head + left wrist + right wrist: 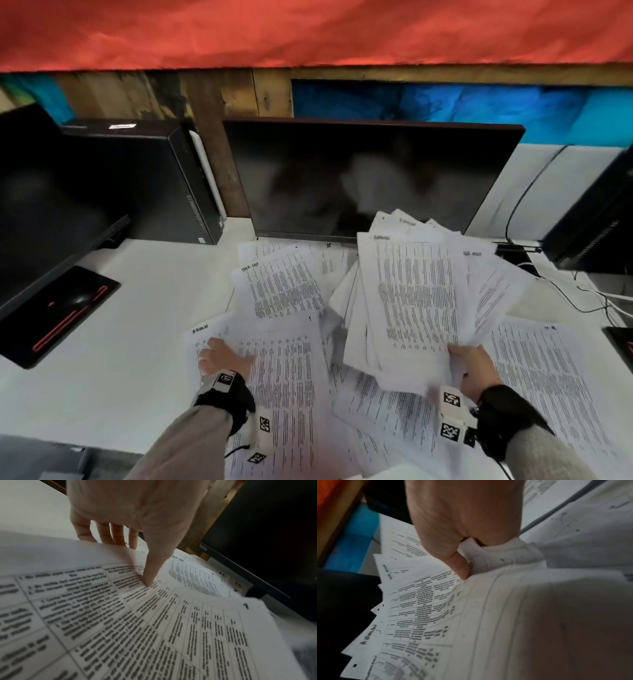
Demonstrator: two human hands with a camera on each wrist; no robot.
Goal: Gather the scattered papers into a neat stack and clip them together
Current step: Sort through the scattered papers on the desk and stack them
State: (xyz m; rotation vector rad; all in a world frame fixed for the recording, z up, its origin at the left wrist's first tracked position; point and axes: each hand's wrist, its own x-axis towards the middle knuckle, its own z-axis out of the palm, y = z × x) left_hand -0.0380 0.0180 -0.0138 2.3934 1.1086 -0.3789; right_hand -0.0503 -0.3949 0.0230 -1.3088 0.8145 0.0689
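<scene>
Fingers of left hand tuck under a loose sheet, thumb on top, pinching it on the desk. Right hand clutches the fanned bundle (messy, raised). Best to lift one sheet only, lay it onto the bundle, and square edges later.

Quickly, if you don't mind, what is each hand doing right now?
Left hand: pinching a loose sheet, thumb on top.
Right hand: gripping the fanned bundle of papers.

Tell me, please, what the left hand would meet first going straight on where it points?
Probably only bare white desk beyond the left hand; farther on, perhaps the black monitor base, depth unclear.
</scene>
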